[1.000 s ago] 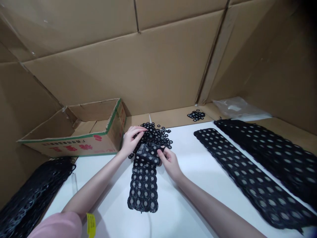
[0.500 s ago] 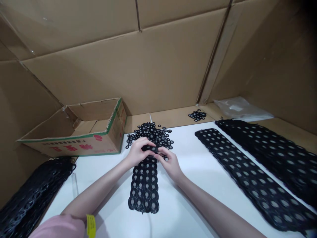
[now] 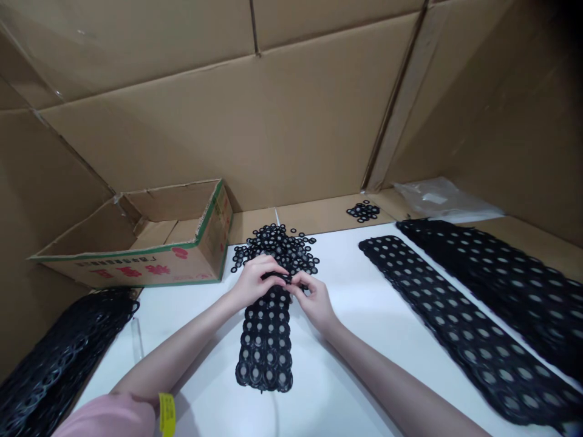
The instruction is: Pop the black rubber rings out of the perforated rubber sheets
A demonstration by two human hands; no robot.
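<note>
A narrow black sheet with rows of round pale-centred spots (image 3: 264, 343) lies lengthwise on the white table. My left hand (image 3: 259, 280) bends over the far end of this sheet, thumb and fingers pinched together on its dark edge. Beside it, the fingertips of my right hand (image 3: 312, 298) are pinched close against those of the left. Whatever small dark piece is between the right fingertips is hidden. Just beyond both hands spreads a pile of small black rings (image 3: 285, 246), partly covered by the left hand.
At the back left stands an open cardboard box (image 3: 150, 261). A stack of black ring strips (image 3: 68, 358) lies left, near a clear strip (image 3: 137, 340). On the right are a long spotted black sheet (image 3: 455, 321) and a thicker stack (image 3: 501, 273). Cardboard walls (image 3: 310, 121) enclose the table.
My left fingers have lowered slightly over the sheet's far end, and both hands' fingertips have shifted a little. The sheet and the ring pile look unmoved.
</note>
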